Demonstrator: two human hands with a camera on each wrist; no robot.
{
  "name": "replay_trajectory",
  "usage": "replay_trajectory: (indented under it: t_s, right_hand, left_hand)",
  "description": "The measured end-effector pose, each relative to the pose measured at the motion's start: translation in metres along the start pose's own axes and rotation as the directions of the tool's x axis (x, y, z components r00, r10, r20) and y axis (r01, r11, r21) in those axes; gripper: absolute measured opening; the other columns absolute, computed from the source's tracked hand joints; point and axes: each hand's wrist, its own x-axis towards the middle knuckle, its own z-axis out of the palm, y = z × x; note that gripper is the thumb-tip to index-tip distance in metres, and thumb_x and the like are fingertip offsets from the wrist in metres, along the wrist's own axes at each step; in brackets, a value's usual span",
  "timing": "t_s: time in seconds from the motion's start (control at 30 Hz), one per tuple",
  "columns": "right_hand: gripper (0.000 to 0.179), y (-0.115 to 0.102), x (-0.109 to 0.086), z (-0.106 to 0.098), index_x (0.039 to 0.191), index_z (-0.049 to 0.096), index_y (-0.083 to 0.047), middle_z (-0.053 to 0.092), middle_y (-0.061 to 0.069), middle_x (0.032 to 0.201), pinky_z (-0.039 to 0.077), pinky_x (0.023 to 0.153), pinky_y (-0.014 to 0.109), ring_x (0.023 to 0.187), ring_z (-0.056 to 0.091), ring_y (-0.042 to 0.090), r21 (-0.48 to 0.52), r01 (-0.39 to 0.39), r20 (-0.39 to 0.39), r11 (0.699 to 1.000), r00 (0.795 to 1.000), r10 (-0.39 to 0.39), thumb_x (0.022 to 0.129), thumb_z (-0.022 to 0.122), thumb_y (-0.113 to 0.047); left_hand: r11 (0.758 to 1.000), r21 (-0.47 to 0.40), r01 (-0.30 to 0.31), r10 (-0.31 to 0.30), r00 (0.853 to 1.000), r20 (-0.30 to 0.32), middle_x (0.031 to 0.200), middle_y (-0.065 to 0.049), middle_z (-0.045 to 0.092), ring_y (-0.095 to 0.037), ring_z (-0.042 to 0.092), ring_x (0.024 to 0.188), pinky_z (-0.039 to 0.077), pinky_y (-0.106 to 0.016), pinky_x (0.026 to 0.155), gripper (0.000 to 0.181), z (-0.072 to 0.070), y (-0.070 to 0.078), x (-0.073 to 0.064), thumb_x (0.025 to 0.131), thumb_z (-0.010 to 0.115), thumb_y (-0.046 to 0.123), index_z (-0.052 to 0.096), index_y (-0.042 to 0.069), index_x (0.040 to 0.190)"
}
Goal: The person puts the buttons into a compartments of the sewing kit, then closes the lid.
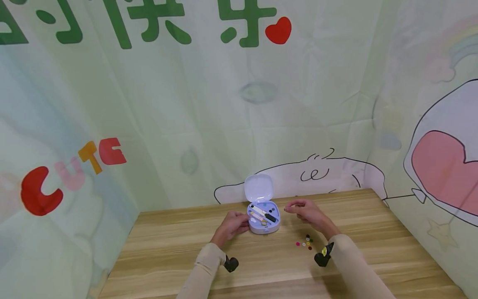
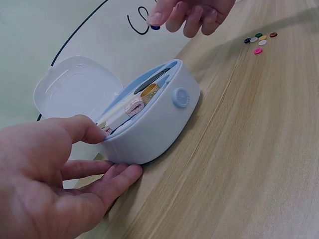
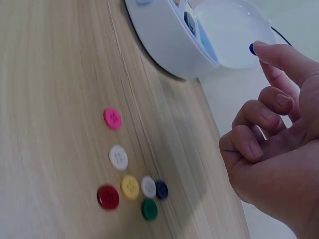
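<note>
I saw the right hand point(image 1: 309, 214) pinch a dark blue button point(image 3: 252, 49) near the open box point(image 2: 152, 138), which the left hand point(image 1: 232, 225) held.

Lettering on the backdrop point(image 1: 209, 116), head view.
Multicoloured word "CUTE" point(image 1: 91, 155) at left; large green Chinese characters point(image 1: 157, 11) above — 快乐 legible, tops cropped — with a red heart point(image 1: 278, 30) alongside.

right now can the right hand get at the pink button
Probably yes: the pink button lies uncovered on the table, though the right hand pinches a dark blue button.
</note>
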Motion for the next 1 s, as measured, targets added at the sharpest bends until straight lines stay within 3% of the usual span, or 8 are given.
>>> replay_trajectory:
  t_s: [0.3,0.57,1.0]
  right_hand:
    - [0.026,-0.001,0.018,0.022,0.111,0.074,-0.003,0.050,0.000,0.071,0.027,0.047,0.023,0.054,0.036,0.012,0.041,-0.023,-0.030,0.999,0.999,0.025,0.095,0.077,-0.023]
    - [0.027,-0.002,0.030,0.039,0.112,0.074,-0.004,0.060,0.007,0.084,0.029,0.047,0.024,0.056,0.038,0.014,0.072,-0.042,-0.080,0.997,0.996,0.048,0.094,0.078,-0.023]
    - [0.020,-0.011,0.042,0.051,0.109,0.076,-0.007,0.065,0.006,0.093,0.027,0.048,0.024,0.060,0.040,0.015,0.067,-0.056,-0.128,0.996,0.990,0.065,0.096,0.076,-0.022]
  left_hand:
    - [1.000,0.014,0.004,-0.004,1.000,0.004,0.090,-0.011,0.069,-0.015,0.066,0.081,0.062,-0.033,0.081,0.025,-0.001,0.001,-0.001,0.098,0.059,0.000,0.063,-0.017,0.117]
    - [1.000,0.028,0.007,-0.007,1.000,0.001,0.094,-0.013,0.069,-0.016,0.066,0.083,0.062,-0.035,0.083,0.027,-0.001,0.001,-0.002,0.099,0.060,0.001,0.062,-0.017,0.119]
    - [0.999,0.032,0.018,-0.019,1.000,0.010,0.100,-0.015,0.070,-0.017,0.067,0.084,0.062,-0.035,0.085,0.027,-0.002,0.003,0.000,0.100,0.061,0.002,0.062,-0.017,0.119]
